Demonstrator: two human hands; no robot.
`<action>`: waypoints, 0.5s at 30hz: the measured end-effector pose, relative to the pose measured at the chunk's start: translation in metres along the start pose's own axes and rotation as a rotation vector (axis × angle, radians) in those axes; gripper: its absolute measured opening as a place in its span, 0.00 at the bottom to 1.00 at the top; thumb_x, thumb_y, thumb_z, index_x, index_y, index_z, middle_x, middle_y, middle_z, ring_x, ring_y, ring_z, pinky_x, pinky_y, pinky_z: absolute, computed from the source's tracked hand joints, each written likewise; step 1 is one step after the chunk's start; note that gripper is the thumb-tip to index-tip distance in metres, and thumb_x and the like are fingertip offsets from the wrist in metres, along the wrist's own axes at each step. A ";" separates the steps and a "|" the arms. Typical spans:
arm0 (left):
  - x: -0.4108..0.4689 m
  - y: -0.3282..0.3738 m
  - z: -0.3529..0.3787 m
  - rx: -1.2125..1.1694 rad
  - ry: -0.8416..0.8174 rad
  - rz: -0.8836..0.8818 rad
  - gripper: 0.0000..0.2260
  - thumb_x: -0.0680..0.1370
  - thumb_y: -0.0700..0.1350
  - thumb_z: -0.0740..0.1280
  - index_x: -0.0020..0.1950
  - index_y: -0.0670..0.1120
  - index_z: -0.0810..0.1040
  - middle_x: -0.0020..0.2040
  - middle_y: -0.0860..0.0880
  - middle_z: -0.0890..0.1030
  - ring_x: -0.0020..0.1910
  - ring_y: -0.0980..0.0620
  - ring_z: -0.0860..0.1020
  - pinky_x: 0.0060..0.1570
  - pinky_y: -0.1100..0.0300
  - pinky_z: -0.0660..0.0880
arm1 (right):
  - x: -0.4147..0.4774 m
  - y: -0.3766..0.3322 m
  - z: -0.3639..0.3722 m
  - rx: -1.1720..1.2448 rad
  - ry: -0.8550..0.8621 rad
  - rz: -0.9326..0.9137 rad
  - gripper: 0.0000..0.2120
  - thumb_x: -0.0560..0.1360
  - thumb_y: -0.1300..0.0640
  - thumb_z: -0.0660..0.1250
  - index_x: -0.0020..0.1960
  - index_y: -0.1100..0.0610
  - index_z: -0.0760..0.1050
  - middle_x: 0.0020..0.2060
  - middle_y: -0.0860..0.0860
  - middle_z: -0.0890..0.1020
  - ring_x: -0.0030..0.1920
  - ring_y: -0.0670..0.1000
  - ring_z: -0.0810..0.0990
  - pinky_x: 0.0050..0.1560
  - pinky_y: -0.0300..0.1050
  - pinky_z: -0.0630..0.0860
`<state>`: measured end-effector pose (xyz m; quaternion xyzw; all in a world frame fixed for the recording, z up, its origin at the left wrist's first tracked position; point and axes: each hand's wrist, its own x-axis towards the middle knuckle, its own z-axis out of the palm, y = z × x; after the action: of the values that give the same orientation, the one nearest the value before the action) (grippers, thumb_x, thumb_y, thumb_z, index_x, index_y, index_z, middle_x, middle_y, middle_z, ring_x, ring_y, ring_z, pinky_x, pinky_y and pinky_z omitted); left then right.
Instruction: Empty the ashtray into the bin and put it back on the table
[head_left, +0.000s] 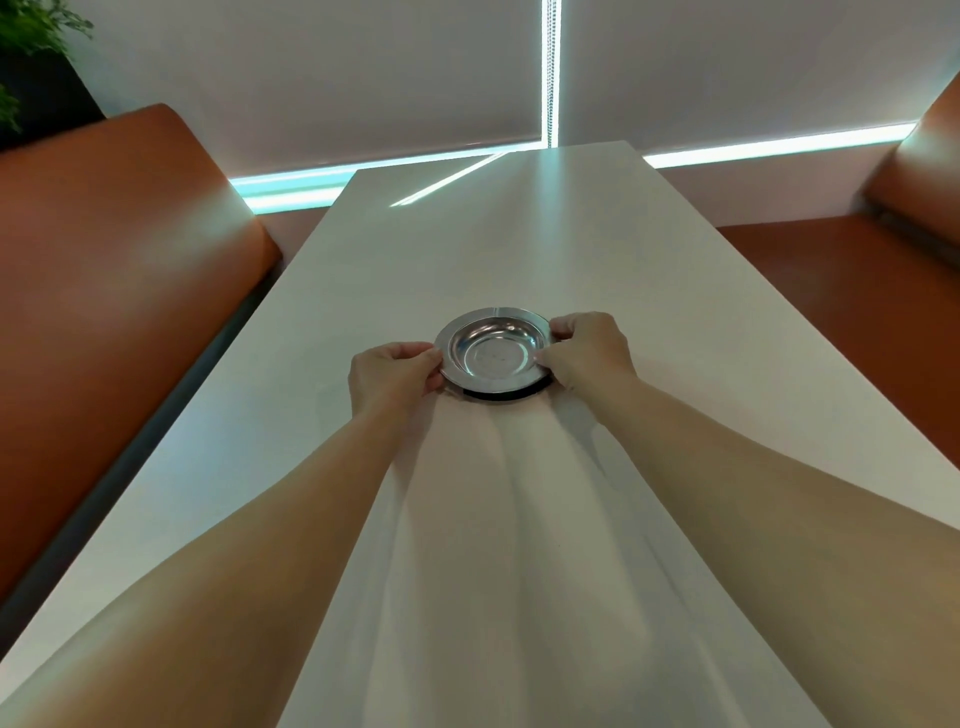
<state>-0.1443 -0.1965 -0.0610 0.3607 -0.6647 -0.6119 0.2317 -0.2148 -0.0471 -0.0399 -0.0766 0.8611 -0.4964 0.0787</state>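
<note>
Long white rectangular table (519, 249), seen lengthwise from its near end; far edge meets a pale roller blind (311, 78) with a bright strip of light beneath it.

Round shiny steel ashtray (493, 349), shallow bowl with a wide flat rim, sits about mid-length of the table and roughly midway between its two long edges. A dark crescent shows under the ashtray's near edge; cannot tell whether it is a black base or shadow, nor whether the near side is lifted off the surface. Bowl looks clean, nothing visible in it.

Left hand (392, 376): thumb and fingertips pinched on the ashtray's left rim. Right hand (589, 351): fingers curled over the right rim, thumb pressed on the near-right rim. Both hands grasp the ashtray from opposite sides. Bare forearms stretch along the table from the near end.

Orange-brown upholstered bench (119, 270) runs along the table's left long edge; a matching bench (841, 291) along the right. Green leafy plant (31, 31) beyond the far-left corner.
</note>
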 end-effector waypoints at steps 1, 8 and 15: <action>0.000 0.000 0.000 -0.002 -0.002 0.006 0.03 0.70 0.40 0.71 0.37 0.46 0.80 0.33 0.50 0.81 0.30 0.56 0.80 0.31 0.71 0.78 | 0.001 0.001 0.000 0.003 0.002 0.001 0.18 0.68 0.71 0.63 0.57 0.72 0.73 0.59 0.66 0.77 0.62 0.62 0.74 0.61 0.61 0.72; 0.004 -0.001 0.000 -0.007 -0.036 0.001 0.03 0.69 0.40 0.72 0.37 0.45 0.80 0.33 0.50 0.81 0.24 0.62 0.79 0.32 0.72 0.78 | 0.002 0.005 0.001 0.039 0.016 0.020 0.18 0.67 0.72 0.61 0.57 0.71 0.74 0.59 0.66 0.78 0.61 0.62 0.75 0.60 0.59 0.74; -0.008 0.002 -0.014 -0.030 -0.024 -0.029 0.05 0.71 0.50 0.69 0.39 0.49 0.78 0.37 0.50 0.80 0.32 0.54 0.81 0.45 0.61 0.79 | 0.001 0.006 -0.008 0.074 -0.006 0.034 0.23 0.71 0.58 0.65 0.66 0.57 0.69 0.65 0.57 0.71 0.64 0.55 0.72 0.64 0.47 0.69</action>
<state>-0.1297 -0.1995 -0.0564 0.3596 -0.6529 -0.6292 0.2203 -0.2178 -0.0375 -0.0417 -0.0605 0.8432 -0.5262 0.0923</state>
